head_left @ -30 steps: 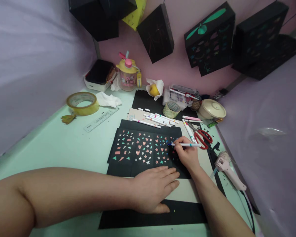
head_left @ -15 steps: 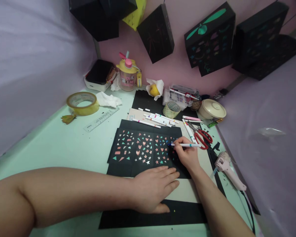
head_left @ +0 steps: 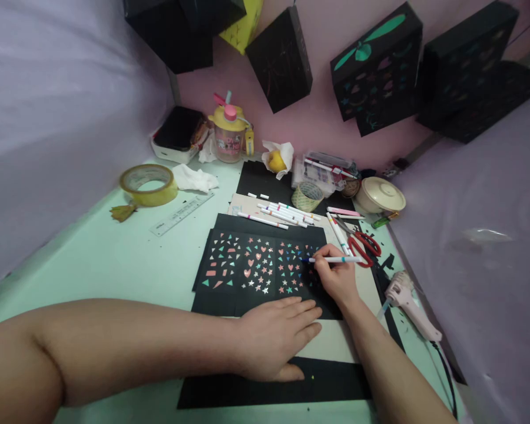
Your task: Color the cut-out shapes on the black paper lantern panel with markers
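Head view: the right hand (head_left: 339, 278) pinches a marker (head_left: 345, 259) near scissors (head_left: 357, 237); the left hand (head_left: 274, 338) spreads flat over black card (head_left: 221, 303).

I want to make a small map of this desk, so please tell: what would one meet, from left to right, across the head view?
Yellow tape roll → yellow-lidded bottle → left hand → right hand holding a white pen → red-handled scissors → glue gun.
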Demonstrator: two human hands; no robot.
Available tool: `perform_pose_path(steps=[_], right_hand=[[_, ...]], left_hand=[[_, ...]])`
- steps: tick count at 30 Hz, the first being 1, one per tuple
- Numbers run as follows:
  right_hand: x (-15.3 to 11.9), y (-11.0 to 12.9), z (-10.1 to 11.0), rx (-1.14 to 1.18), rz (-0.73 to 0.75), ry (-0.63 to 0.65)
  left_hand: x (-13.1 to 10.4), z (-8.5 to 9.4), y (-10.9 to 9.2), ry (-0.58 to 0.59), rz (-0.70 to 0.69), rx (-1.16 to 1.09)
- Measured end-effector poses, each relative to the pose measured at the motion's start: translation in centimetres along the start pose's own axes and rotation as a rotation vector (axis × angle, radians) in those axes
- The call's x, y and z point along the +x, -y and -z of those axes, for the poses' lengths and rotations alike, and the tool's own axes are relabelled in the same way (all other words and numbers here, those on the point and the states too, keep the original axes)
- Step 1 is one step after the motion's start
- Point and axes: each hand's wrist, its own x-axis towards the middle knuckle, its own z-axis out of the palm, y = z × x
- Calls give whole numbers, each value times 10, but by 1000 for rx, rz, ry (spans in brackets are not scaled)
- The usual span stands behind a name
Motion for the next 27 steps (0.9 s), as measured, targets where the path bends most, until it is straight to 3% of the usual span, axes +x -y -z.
perform_pose_path(steps=[27], right_hand=[[1, 1, 0, -22, -17, -19]], left_hand=[[0, -1, 0, -3, 3, 16]])
